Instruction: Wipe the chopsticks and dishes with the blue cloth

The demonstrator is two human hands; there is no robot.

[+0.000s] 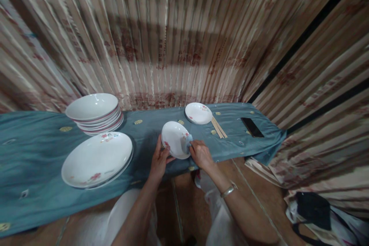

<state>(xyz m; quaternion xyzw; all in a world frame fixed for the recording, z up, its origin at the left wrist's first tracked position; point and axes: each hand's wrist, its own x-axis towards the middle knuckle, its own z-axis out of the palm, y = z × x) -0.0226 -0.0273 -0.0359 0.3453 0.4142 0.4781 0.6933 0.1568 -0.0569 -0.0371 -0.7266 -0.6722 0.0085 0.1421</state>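
My left hand (160, 159) grips the lower left rim of a small white plate (174, 138) with a red flower pattern, its thumb on the upper face. The plate is tilted toward me above the table's front edge. In my right hand (201, 154) is a light blue cloth (188, 143), pressed against the plate's right rim. Just behind, a short stack of similar small plates (198, 113) lies on the table. Wooden chopsticks (219, 127) rest beside that stack.
Large oval plates (97, 159) lie stacked at the left, with a pile of white bowls (93, 108) behind them. A black phone (252, 127) lies toward the right end of the blue-green tablecloth (155, 117). Pleated curtains (178, 38) hang behind. A dark bag (313, 209) is at lower right.
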